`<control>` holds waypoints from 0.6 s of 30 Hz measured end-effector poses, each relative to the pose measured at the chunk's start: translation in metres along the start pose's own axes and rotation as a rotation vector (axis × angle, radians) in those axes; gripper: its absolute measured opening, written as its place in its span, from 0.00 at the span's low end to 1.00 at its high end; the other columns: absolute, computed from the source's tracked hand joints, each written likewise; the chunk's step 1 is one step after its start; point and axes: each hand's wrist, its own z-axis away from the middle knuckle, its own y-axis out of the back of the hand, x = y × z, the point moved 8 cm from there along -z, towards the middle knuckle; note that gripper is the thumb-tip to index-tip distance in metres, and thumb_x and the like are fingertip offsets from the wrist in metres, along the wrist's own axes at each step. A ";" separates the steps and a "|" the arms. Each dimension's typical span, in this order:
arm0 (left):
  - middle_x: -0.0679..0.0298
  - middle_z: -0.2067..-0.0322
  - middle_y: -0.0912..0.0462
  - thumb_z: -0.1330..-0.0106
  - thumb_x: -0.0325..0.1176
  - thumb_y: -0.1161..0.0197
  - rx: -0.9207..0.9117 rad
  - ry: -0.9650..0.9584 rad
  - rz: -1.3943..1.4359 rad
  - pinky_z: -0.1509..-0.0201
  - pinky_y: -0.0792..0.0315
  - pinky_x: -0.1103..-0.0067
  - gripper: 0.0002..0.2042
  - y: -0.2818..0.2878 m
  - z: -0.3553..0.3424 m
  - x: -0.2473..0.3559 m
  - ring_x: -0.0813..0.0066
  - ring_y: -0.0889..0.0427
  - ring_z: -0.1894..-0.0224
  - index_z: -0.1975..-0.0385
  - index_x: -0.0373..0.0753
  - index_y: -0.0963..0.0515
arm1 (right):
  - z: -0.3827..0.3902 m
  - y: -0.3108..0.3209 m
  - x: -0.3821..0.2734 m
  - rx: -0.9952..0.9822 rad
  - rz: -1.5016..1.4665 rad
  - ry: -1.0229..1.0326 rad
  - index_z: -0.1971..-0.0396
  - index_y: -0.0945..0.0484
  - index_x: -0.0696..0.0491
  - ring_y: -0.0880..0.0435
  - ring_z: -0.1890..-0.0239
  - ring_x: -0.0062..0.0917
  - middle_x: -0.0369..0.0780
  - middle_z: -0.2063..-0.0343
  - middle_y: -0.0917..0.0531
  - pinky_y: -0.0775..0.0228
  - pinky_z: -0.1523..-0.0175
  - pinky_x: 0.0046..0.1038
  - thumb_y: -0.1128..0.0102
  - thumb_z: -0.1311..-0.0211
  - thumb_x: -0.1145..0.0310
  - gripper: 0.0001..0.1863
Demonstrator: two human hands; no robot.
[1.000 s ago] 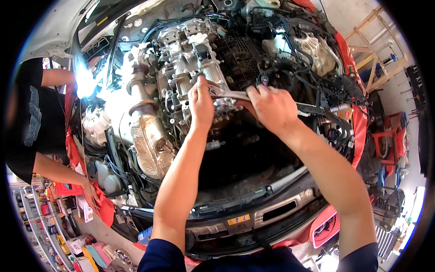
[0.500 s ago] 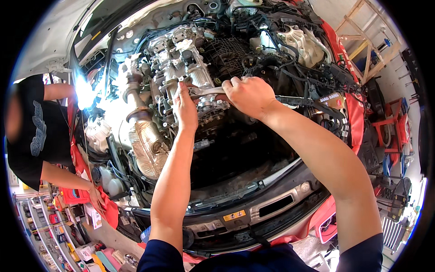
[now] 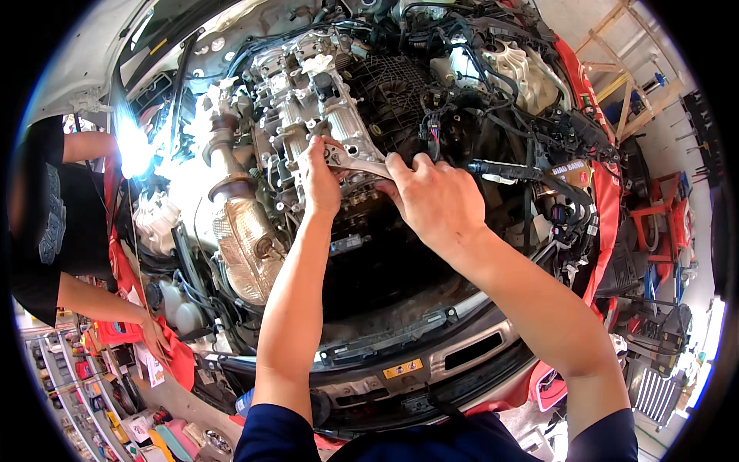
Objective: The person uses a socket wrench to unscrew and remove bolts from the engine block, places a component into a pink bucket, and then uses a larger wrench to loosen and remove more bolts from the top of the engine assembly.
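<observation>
A silver wrench point(image 3: 360, 164) lies across the near end of the opened engine point(image 3: 296, 115), sloping down toward the right. My right hand point(image 3: 440, 199) is closed round its handle end, thumb underneath. At the other end, my left hand point(image 3: 319, 179) closes on the wrench's head against the engine's metal casing. What the head sits on is hidden by my left fingers. Left of my forearm is a heat-shielded exhaust part point(image 3: 250, 250), and nearer me a dark gap opens in front of the engine.
A co-worker in a black shirt point(image 3: 61, 223) leans in at the left, beside a glaring work lamp point(image 3: 137, 154). Loose hoses and cables point(image 3: 504, 169) run right of the engine. Red covers point(image 3: 604, 254) drape the fenders. The front crossmember point(image 3: 477, 350) spans the near side.
My right hand has come nearer me, turning the wrench from almost level to a downward slope. My left hand keeps its place at the wrench's head.
</observation>
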 end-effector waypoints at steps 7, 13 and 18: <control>0.67 0.85 0.30 0.28 0.43 0.56 0.135 -0.083 0.067 0.80 0.44 0.81 0.18 0.000 0.003 -0.001 0.81 0.36 0.85 0.74 0.37 0.27 | -0.014 -0.005 0.014 0.006 0.023 0.140 0.70 0.26 0.54 0.16 0.80 0.34 0.42 0.80 0.20 0.24 0.77 0.33 0.46 0.36 0.49 0.21; 0.67 0.84 0.30 0.28 0.43 0.54 0.257 -0.135 0.080 0.79 0.44 0.82 0.18 0.006 0.004 -0.001 0.81 0.37 0.85 0.75 0.36 0.27 | -0.021 -0.006 0.017 0.048 0.066 0.216 0.71 0.26 0.51 0.16 0.80 0.33 0.41 0.83 0.20 0.24 0.77 0.30 0.42 0.39 0.47 0.20; 0.66 0.84 0.29 0.29 0.43 0.53 0.309 -0.143 0.071 0.80 0.44 0.82 0.18 0.005 0.006 0.001 0.81 0.36 0.85 0.74 0.36 0.27 | -0.023 -0.007 0.019 0.059 0.031 0.252 0.71 0.27 0.52 0.17 0.80 0.33 0.41 0.82 0.21 0.25 0.77 0.30 0.44 0.37 0.47 0.21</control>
